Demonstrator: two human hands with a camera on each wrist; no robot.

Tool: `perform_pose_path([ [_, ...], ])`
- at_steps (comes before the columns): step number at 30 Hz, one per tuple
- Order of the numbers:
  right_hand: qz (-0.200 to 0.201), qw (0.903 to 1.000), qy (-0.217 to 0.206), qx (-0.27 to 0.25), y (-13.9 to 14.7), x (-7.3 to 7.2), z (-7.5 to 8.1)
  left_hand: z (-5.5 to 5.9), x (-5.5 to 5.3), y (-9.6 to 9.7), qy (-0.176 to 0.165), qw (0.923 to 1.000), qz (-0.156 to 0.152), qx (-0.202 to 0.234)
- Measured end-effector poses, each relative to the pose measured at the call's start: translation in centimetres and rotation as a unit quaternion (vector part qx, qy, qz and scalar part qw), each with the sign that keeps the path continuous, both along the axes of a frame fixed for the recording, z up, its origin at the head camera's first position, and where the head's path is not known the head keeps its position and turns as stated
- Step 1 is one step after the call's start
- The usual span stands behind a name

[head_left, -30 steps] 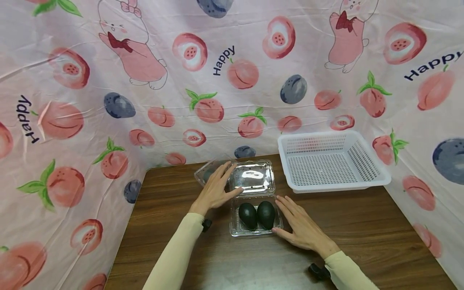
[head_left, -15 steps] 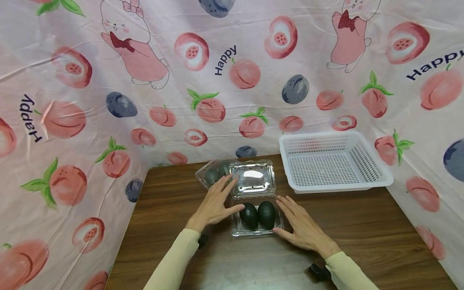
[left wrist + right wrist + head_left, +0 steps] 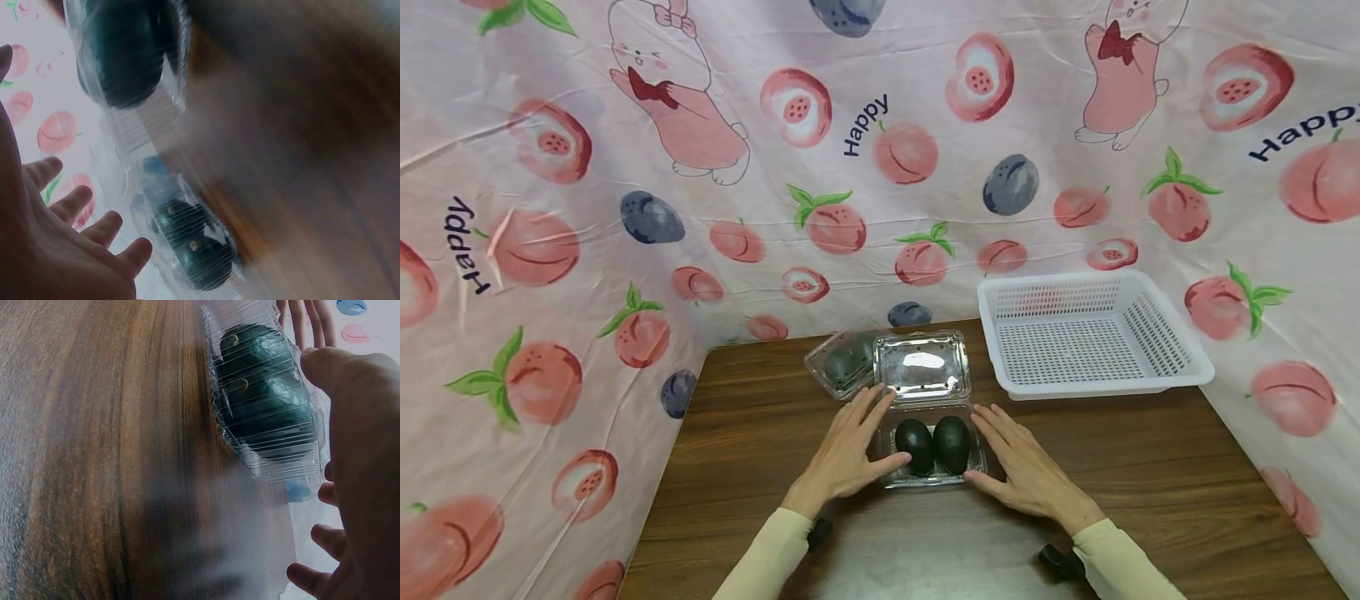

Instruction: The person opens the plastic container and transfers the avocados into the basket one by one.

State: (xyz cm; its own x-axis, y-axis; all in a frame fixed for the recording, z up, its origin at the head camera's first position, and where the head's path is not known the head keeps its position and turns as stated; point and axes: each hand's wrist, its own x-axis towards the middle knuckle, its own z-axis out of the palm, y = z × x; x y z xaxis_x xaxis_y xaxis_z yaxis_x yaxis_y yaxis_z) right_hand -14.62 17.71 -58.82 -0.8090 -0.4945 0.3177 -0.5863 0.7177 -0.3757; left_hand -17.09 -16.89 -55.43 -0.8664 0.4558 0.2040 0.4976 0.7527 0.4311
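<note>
Dark avocados [image 3: 952, 446] are sitting in a clear box [image 3: 934, 481] at lower centre; my left hand [image 3: 844, 458] and right hand [image 3: 1032, 473] are flanking it, fingers outstretched.

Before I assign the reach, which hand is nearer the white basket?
Right. The right hand is in front of the white basket; the left hand is farther left, across the open container.

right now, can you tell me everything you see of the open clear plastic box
The shiny clear plastic box sits on the brown wood-grain table, its lid swung back on the far side. Its ribbed base holds two dark green, egg-shaped fruits. The person's right hand is at its right side, the left hand at its left; whether either touches it is unclear.
</note>
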Motion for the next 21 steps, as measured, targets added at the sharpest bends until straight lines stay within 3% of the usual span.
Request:
perform_pose_path([
  [10,-0.002,1.0000,-0.006,-0.003,0.1,0.1,0.1,-1.1,2.1,0.4,-0.017,0.9996,0.023,-0.007],
  [21,-0.001,1.0000,0.003,-0.002,-0.1,0.1,0.1,-1.9,3.1,0.6,-0.020,0.9993,0.030,-0.002],
])
